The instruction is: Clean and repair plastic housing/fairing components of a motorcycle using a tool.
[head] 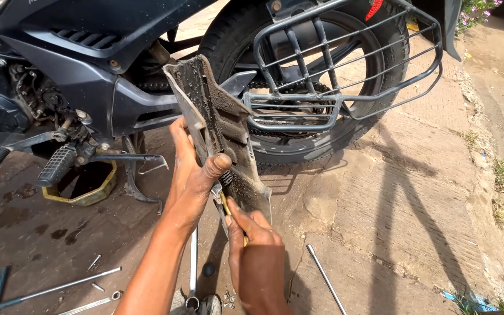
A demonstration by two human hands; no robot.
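Item: grimy chain cover, long axis running steeply up toward the rear wheel, gripped mid-length by the left hand with thumb wrapped over, while the right hand, just below, pinched a small brush against its lower end.

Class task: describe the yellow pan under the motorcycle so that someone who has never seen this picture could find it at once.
Start at the motorcycle parked on the paved ground and look below its engine, beside the ribbed footpeg. There sits the drain pan, angular, yellow-rimmed and dark inside. Unlike the thin metal tools lying nearby, it is an open container.
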